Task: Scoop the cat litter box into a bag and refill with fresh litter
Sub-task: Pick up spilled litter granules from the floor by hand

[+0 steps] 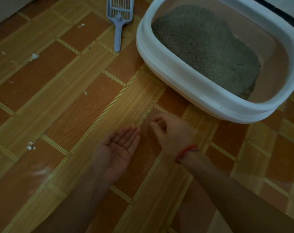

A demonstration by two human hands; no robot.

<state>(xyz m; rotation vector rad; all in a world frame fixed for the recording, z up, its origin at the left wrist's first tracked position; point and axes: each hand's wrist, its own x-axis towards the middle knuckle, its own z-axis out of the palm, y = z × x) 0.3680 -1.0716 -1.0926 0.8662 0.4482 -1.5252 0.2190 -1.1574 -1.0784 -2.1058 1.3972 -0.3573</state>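
Grains [123, 145] are being cradled on the outstretched left hand [115, 151], lower centre; right hand [171, 132] is being curled, contents untellable.

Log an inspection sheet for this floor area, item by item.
Surface: patterned wood-look floor, dim light.
Job's things: litter box holds grey litter; scoop lies on the floor left of it, apart.
Clutter: white scraps; spilled grains near the box.
Hands: left hand palm up, open, a few grains in it; right hand fingers curled over the spilled grains, pinch unclear.
Cables: nothing seen.
Surroundings: pale wall far left; dark strip behind the box.
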